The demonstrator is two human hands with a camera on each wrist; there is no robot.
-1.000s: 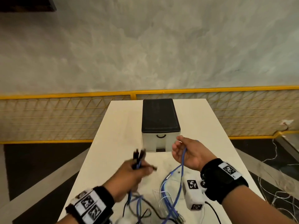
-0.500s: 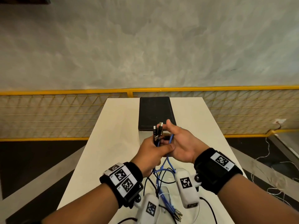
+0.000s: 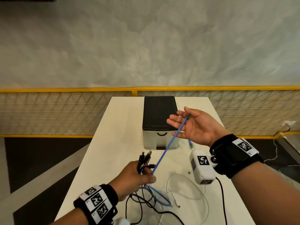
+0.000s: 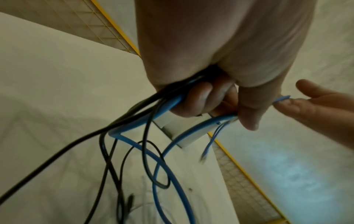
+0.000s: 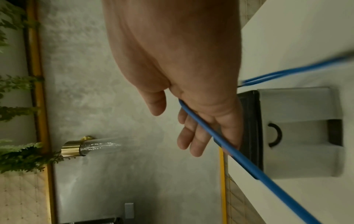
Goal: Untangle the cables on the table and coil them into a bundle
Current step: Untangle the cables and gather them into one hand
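- My left hand (image 3: 137, 177) is fisted around a bunch of black and blue cables (image 3: 142, 161), their plug ends sticking up above the knuckles; that grip is closed tight on them, as the left wrist view confirms with fingers (image 4: 201, 98) curled over the strands.
- My right hand (image 3: 193, 125) is raised above the worktop (image 3: 113, 143), palm turned inward, fingers straight and spread; this grip is open.
- One blue cable (image 3: 168, 143) runs taut from my left fist up to the right hand, where it passes across the palm between thumb and fingers, and its short free end hangs below the right hand.
- In the right wrist view I see the blue cable (image 5: 220, 141) lying across my extended fingers (image 5: 191, 136).
- Loose loops of black, blue and thin white cable (image 3: 178, 192) lie on the worktop below my hands.
- A small box with a black lid (image 3: 159, 112) stands further back on the worktop, behind my right hand.
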